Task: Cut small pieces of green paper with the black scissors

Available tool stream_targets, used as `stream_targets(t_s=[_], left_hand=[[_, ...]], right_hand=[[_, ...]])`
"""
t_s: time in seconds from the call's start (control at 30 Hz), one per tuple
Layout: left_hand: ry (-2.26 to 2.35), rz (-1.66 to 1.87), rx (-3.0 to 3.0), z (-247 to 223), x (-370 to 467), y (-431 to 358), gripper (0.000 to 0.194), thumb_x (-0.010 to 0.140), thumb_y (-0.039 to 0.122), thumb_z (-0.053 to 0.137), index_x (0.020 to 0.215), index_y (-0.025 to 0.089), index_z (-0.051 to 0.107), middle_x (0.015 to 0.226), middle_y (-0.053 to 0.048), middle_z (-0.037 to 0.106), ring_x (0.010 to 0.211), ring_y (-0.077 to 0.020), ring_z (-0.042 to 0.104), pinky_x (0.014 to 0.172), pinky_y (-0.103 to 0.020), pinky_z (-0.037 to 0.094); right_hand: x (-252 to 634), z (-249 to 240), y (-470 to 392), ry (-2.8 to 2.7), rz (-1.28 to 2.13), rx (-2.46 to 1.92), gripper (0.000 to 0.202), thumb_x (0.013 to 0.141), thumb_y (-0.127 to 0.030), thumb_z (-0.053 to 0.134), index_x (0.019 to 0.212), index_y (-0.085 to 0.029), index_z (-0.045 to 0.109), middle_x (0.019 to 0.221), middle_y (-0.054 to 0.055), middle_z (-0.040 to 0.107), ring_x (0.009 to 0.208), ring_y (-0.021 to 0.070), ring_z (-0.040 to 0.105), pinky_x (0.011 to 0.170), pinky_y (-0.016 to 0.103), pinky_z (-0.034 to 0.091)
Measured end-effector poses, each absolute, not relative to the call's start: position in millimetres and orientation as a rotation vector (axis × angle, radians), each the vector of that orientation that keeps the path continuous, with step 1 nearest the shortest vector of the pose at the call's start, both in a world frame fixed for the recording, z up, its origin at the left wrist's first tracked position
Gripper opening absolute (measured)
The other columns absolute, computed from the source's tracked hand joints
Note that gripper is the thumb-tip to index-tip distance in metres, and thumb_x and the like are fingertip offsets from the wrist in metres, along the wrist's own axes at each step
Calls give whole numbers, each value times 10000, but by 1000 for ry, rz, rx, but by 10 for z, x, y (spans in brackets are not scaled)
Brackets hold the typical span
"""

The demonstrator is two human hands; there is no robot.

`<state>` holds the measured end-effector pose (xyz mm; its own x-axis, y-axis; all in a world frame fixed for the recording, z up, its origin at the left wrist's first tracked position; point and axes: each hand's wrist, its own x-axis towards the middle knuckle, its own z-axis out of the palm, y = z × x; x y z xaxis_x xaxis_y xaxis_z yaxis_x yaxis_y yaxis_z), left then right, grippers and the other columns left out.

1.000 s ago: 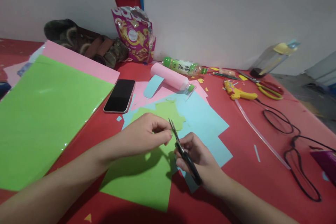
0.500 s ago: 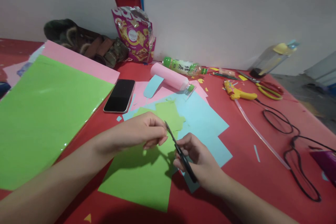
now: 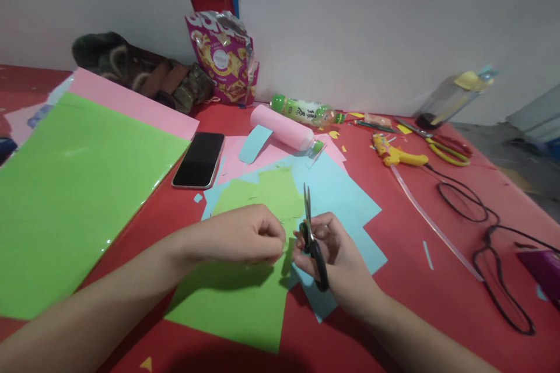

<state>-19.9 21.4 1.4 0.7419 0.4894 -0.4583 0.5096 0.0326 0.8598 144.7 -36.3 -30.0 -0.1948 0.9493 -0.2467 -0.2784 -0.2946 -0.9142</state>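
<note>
My right hand (image 3: 339, 259) is closed round the black handles of a pair of scissors (image 3: 310, 233). Their blades point away from me and stand slightly apart. Just left of them, my left hand (image 3: 251, 236) is closed with thumb and fingertips pressed together; whatever is pinched there is too small or hidden to name. Beneath both hands lies a sheet of green paper (image 3: 236, 309), with cut green pieces (image 3: 280, 186) beyond it. Light blue paper (image 3: 350, 198) spreads under and to the right of these.
A phone (image 3: 199, 160) lies beside a large green sheet (image 3: 87, 186). Farther back are a pink-wrapped bottle (image 3: 282, 128), a green-labelled bottle (image 3: 301, 109) and a snack bag (image 3: 225, 58). A yellow glue gun (image 3: 398, 154), its black cable (image 3: 499, 227) and yellow-red scissors (image 3: 450, 148) occupy the right.
The scissors have swung from pointing toward my left hand to pointing away from me, blades slightly parted. My left hand has shifted a little nearer to me and to the right.
</note>
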Motion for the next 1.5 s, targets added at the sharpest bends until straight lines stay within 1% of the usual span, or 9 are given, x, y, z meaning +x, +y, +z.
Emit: stream_targets(t_s=[0.3,0.43,0.53,0.63,0.8,0.97,1.1,1.3,1.5], left_hand=[[757,-8,1823,-24,-78,116,155,600,111,351,452,157,344,441,50,244,405,-64,231,376,-191,185],[766,-15,1803,-47,-76,112,141,596,115,359,463,154,390,435,49,274,403,-66,247,371,-190,185],[792,-28,1774,-61,-77,133,163,624,134,359,511,148,476,437,45,343,411,-72,306,384,-179,217],[824,-4,1818,-69,-70,150,187,668,148,357,549,144,501,471,41,397,448,-75,353,425,-171,253],[789,113,1976,-88,-40,119,160,730,164,377,594,146,460,486,64,313,465,-62,311,443,-173,218],[792,188,1976,-105,-12,88,213,786,209,367,594,141,431,499,67,316,470,-57,286,451,-172,225],[793,222,1984,-129,6,83,245,793,184,354,557,140,400,492,65,307,472,-54,294,459,-175,225],[842,274,1927,-129,2,98,251,768,164,365,518,141,378,476,66,277,465,-55,282,453,-179,223],[983,492,1749,-49,-47,145,219,762,186,363,578,142,472,476,67,347,444,-59,312,442,-175,257]], right_hand=[[1467,-349,-362,-982,1686,-1098,467,503,-176,752,788,-233,387,692,-61,439,597,79,478,562,217,387],[1468,-356,-372,-1034,1660,-1127,435,526,-185,736,791,-228,394,705,-53,443,582,73,467,543,212,375],[1464,-357,-367,-1001,1602,-1141,420,537,-194,728,784,-229,390,684,-60,437,592,79,472,553,216,378],[1466,-362,-354,-929,1554,-1136,442,519,-154,737,783,-235,391,677,-66,445,628,84,488,588,217,389],[1472,-361,-334,-842,1482,-1159,463,500,-144,744,786,-246,394,654,-72,461,644,93,499,605,225,405],[1479,-353,-336,-822,1435,-1145,442,503,-132,739,767,-235,400,658,-71,492,627,78,498,584,203,410],[1478,-367,-341,-820,1417,-1129,454,490,-109,741,769,-232,405,653,-78,486,596,72,496,548,193,418],[1464,-376,-341,-844,1411,-1096,401,546,-191,732,781,-234,409,657,-72,485,596,64,481,540,182,389],[1479,-395,-362,-930,1599,-1004,369,606,-329,699,830,-238,421,691,-53,455,599,82,462,554,224,362]])
